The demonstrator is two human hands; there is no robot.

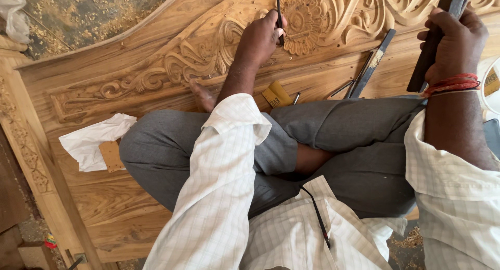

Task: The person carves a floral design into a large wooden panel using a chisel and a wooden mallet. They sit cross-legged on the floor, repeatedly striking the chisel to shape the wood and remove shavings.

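I sit cross-legged on a large carved wooden panel (104, 67). My left hand (260, 38) grips a thin dark chisel (278, 9), its tip set beside a carved flower rosette (302, 20) in the scrollwork band. My right hand (450, 41) is raised at the right, closed around a dark bar-shaped mallet (435, 46) held upright. A red thread band circles my right wrist.
Several spare chisels and a long dark bar (367, 69) lie on the panel by my knee. A yellow folded piece (276, 95) rests near my foot. White crumpled paper (94, 140) and a sandpaper piece (112, 155) lie at left. Wood shavings cover the floor (78, 12).
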